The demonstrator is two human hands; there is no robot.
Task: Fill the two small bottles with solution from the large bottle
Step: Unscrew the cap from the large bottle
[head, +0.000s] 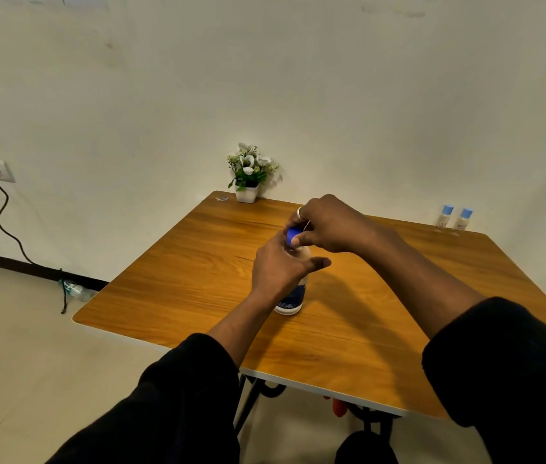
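Note:
The large clear bottle (293, 296) with a dark blue label stands upright near the middle of the wooden table (177, 269). My left hand (280, 269) grips its upper body and hides most of it. My right hand (328, 226) is above it, pinching the blue cap (292, 236) on the bottle's neck. Two small clear bottles with light blue caps, one (443, 217) and the other (463, 220), stand side by side at the table's far right corner, well away from both hands.
A small white pot of artificial flowers (248, 177) stands at the table's far edge by the wall. A black cable (10, 229) hangs from a wall socket to the floor at left. The table's black legs (251, 400) show below its front edge.

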